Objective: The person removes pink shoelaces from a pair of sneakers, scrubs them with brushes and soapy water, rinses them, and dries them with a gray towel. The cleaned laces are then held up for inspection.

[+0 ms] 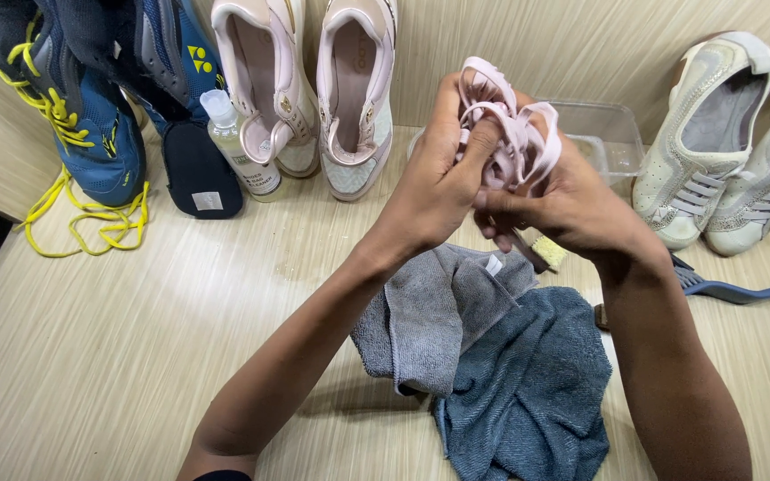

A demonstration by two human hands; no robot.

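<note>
Your left hand (434, 191) and right hand (563, 209) both clench a bundle of pale pink shoelaces (514, 134), held up above the grey cloths (492, 356). They look light, limp and tangle-prone, so pinch them at the gathered loops.

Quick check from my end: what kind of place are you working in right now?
Likely a shoe-cleaning spot at home or in a small shop: shoe pairs lean on the wall, a cleaner bottle stands by, grey cloths lie below both hands bunching pink laces.
</note>
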